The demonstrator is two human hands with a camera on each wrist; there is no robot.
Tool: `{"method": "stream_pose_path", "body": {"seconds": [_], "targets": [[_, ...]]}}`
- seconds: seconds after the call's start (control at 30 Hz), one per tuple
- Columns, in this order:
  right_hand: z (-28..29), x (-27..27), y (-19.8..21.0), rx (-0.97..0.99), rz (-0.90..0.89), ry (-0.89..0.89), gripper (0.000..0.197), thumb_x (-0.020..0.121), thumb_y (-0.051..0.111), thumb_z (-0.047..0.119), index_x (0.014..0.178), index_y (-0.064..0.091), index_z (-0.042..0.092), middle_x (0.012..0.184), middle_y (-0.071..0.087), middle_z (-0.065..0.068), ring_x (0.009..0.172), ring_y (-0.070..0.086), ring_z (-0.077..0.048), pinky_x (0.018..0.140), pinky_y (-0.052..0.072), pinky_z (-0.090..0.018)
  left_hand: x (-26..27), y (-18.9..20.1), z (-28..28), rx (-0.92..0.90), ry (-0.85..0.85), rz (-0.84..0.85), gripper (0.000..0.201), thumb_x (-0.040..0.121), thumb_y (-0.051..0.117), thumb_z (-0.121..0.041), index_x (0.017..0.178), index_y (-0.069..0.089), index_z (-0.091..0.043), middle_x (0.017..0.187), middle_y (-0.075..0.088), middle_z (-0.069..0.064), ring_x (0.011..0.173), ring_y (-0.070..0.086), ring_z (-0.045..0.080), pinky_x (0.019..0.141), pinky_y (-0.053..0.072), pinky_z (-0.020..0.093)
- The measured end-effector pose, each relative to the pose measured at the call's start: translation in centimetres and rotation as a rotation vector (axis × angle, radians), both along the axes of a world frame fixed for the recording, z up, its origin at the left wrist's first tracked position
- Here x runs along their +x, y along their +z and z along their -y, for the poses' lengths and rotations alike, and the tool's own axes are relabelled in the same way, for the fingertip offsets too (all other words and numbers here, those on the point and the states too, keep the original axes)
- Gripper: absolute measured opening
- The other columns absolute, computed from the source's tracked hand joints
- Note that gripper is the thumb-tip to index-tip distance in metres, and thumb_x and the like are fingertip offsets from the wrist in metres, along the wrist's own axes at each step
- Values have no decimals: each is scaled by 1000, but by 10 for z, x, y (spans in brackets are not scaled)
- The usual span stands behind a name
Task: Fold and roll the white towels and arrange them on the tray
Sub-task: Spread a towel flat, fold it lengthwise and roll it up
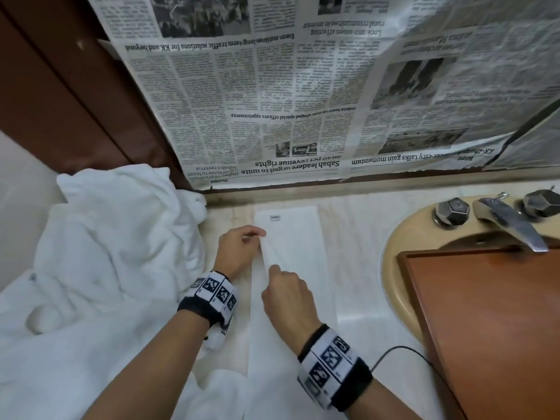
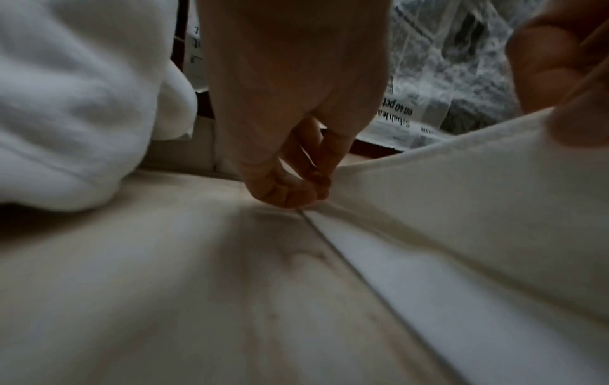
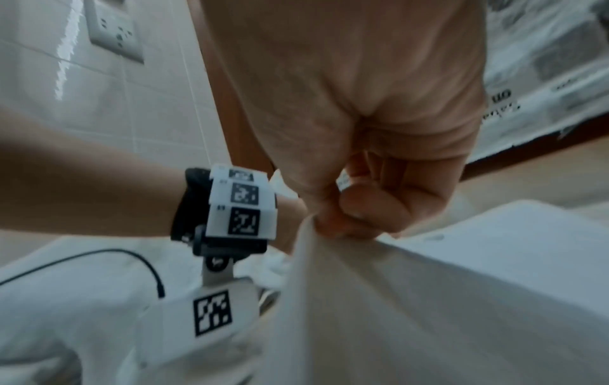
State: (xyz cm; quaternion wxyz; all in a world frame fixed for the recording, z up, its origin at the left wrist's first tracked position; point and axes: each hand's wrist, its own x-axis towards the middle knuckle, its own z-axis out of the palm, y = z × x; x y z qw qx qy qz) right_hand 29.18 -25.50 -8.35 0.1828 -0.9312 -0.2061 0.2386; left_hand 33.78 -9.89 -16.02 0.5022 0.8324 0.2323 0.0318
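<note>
With my left hand [image 1: 239, 248] and right hand [image 1: 288, 294] both pinching the left edge of the long white cloth towel [image 1: 298, 268] flat on the pale marble counter [image 1: 357, 286], I'm folding it lengthwise, so next I should carry that edge evenly across.

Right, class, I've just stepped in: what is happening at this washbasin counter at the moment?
A person is folding a white towel laid out long on the counter. The left hand and right hand both pinch its left edge, lifting it to fold over. A heap of unfolded towels lies to the left. The wooden tray rests over the sink; no towel shows on it.
</note>
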Motion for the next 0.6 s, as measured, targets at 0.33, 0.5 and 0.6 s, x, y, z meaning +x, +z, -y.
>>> {"method": "stream_pose_path", "body": {"seconds": [0.33,0.5,0.6], "targets": [[-12,-9,-39,52,-40,-57,7,95,43,8,92,37,11,100,60,-14,74,46,-28,52,28,-32,-5,-14,2,131,-31,-44,20,82,70,-6,100,68,-16,85,64,-5,73,56,2,72,41,2],[13,-11,-45,327,-367,-53,18,94,60,26,98,64,9,88,66,-5,72,59,-14,69,50,-25,-11,-18,1,245,-35,-49,36,82,70,-9,118,65,-13,107,58,2,92,57,13,89,43,14],[37,6,-46,507,-210,-131,13,94,58,17,91,69,10,85,67,1,72,60,-10,72,50,-25,-21,-19,-3,259,7,9,34,85,65,-4,119,65,-6,120,56,9,98,52,13,83,31,-4]]}}
